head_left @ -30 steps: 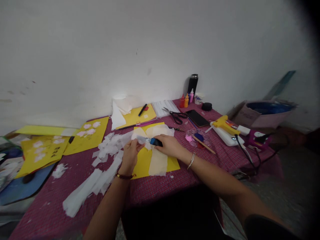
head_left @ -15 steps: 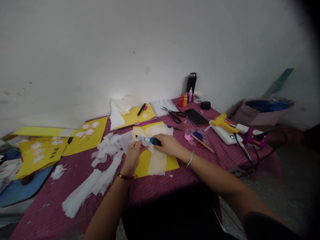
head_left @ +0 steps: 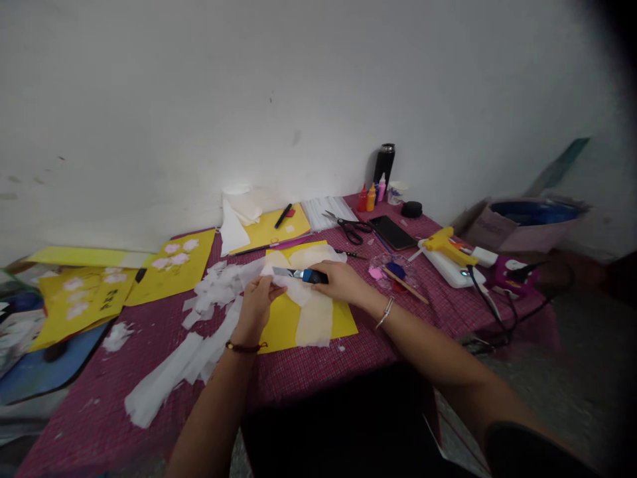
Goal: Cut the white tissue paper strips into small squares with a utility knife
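My right hand (head_left: 341, 280) is closed round a blue-and-black utility knife (head_left: 304, 274) whose blade points left. My left hand (head_left: 259, 302) pinches a piece of white tissue paper (head_left: 291, 284) right under the blade. Both hands hover over a yellow card (head_left: 288, 317) with a pale paper strip (head_left: 314, 320) lying on it, on the red checked tablecloth (head_left: 318, 368).
White tissue strips (head_left: 169, 372) and scraps (head_left: 215, 289) lie to the left. Yellow sheets with pink flowers (head_left: 172, 264) sit further left. Behind are scissors (head_left: 351, 229), a black phone (head_left: 392, 233), paint bottles (head_left: 371, 196), a black flask (head_left: 384, 164), a yellow glue gun (head_left: 444, 245) and a cardboard box (head_left: 517, 226).
My hands have stayed over the yellow card. The knife has shifted slightly up and right, and my left hand has slid a little left along the tissue.
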Tool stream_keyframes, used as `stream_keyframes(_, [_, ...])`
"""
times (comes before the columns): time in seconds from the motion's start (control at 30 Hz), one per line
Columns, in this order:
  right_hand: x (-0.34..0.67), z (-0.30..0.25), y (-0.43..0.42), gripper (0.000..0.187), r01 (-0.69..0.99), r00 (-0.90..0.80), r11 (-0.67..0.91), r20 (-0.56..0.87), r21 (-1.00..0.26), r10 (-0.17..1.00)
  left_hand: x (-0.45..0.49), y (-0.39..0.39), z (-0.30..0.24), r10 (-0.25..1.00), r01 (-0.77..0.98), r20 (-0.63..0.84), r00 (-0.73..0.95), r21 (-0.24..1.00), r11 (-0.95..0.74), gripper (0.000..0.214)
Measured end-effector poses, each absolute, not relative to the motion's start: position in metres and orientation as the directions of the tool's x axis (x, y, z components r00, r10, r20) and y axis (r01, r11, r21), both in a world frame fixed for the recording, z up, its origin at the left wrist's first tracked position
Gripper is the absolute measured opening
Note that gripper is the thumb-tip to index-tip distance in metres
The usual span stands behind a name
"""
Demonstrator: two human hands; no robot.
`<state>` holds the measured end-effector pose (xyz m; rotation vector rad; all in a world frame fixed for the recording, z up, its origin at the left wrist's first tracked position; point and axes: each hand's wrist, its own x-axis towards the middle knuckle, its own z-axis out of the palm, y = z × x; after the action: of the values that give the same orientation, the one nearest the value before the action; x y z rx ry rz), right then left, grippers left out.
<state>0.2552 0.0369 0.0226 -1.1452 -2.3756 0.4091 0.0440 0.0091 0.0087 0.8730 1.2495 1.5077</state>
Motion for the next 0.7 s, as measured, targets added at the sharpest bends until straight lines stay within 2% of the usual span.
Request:
stream_keyframes(0.33, [0.257, 0.022, 0.037, 0.041, 0.646, -0.553, 0.618, 0.283, -0.448, 0.783, 0.042, 0.01, 0.003, 0.967, -0.101, -0.015, -0.253, 0.995, -0.011, 0.019])
stream_keyframes(0.7, [0.259, 0.024, 0.039, 0.043, 0.634, -0.569, 0.625, 0.273, -0.455, 0.776, 0.032, 0.011, 0.007, 0.963, -0.042, -0.023, -0.27, 0.999, 0.012, 0.019])
